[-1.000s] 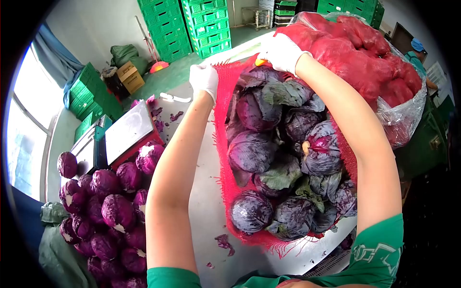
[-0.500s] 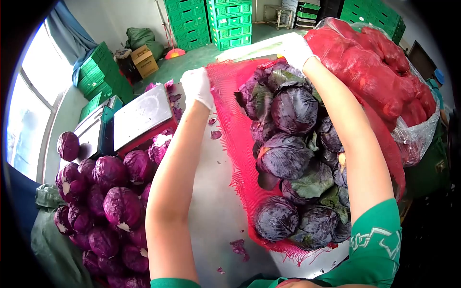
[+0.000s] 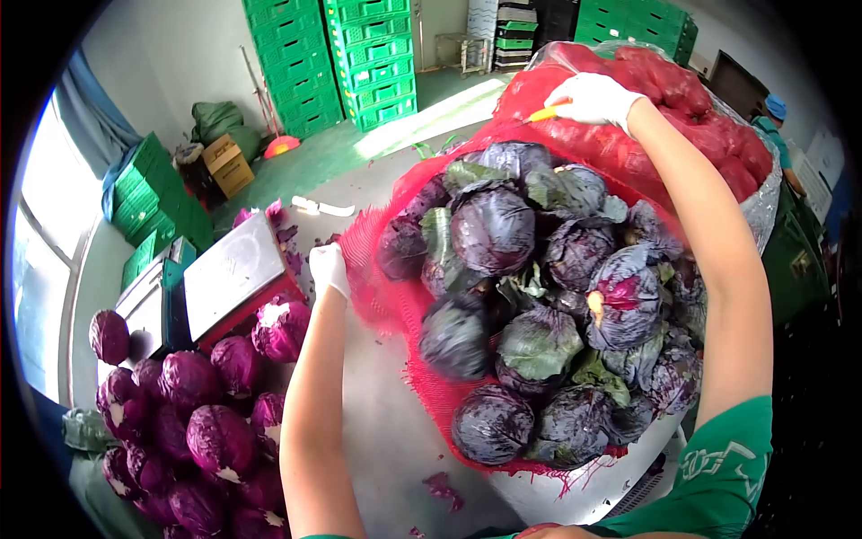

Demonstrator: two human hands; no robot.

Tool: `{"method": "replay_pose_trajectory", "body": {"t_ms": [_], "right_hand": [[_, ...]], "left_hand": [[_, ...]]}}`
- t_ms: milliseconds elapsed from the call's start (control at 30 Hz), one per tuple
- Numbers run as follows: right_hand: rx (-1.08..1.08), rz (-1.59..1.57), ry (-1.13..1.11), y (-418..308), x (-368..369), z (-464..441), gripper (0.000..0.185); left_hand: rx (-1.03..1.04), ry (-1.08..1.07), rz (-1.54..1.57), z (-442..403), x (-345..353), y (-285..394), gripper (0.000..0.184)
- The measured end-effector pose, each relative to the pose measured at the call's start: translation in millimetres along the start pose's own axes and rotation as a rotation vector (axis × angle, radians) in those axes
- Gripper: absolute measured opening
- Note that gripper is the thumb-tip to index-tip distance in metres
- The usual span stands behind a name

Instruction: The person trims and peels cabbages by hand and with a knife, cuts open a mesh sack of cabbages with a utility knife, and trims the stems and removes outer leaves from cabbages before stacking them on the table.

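Observation:
Dark purple cabbages (image 3: 492,228) with loose green outer leaves lie heaped on an opened red mesh bag (image 3: 377,278) on the metal table (image 3: 377,431). My left hand (image 3: 329,268), white-gloved, is closed on the bag's left edge. Above the heap's far side, my right hand (image 3: 596,99), also gloved, grips a small tool with a yellow handle (image 3: 544,114). One cabbage (image 3: 454,336) at the heap's left side is blurred. Beyond the left hand lies a white-handled knife (image 3: 323,207).
Peeled purple cabbages (image 3: 220,440) are piled at the left beside a scale (image 3: 235,274). Full red mesh bags (image 3: 620,135) stand at the back right. Green crates (image 3: 370,63) are stacked behind. A person in a blue cap (image 3: 775,108) is at far right.
My left hand has moved down and left, drawing the bag's edge outward. My right hand has moved right, away from the heap's far edge, and the yellow handle shows clearly. Cabbages have spread leftward.

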State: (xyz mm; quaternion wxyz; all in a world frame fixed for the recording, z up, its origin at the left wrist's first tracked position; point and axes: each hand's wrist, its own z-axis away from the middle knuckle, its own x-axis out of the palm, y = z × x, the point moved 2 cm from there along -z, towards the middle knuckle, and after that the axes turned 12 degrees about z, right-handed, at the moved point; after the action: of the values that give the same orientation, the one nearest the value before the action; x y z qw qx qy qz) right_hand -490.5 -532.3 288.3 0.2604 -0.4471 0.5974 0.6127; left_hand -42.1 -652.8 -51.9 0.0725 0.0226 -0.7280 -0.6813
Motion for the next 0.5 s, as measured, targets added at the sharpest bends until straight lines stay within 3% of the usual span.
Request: {"method": "replay_pose_trajectory", "body": {"t_ms": [100, 167, 233, 300, 500], "right_hand": [[0.121, 0.025, -0.013, 5, -2, 39, 0.029], [0.165, 0.031, 0.115, 11, 16, 53, 0.028], [0.201, 0.076, 0.053, 7, 25, 59, 0.026], [0.261, 0.025, 0.071, 2, 31, 70, 0.024], [0.220, -0.106, 0.114, 2, 19, 126, 0.032]], "left_hand": [[-0.136, -0.034, 0.113, 22, 11, 20, 0.018], [0.040, 0.119, -0.206, 57, 28, 65, 0.016], [0.103, 0.089, -0.351, 61, 37, 85, 0.026], [0.360, 0.096, -0.600, 78, 51, 109, 0.029], [0.661, -0.533, -0.792, 161, 44, 122, 0.035]]}}
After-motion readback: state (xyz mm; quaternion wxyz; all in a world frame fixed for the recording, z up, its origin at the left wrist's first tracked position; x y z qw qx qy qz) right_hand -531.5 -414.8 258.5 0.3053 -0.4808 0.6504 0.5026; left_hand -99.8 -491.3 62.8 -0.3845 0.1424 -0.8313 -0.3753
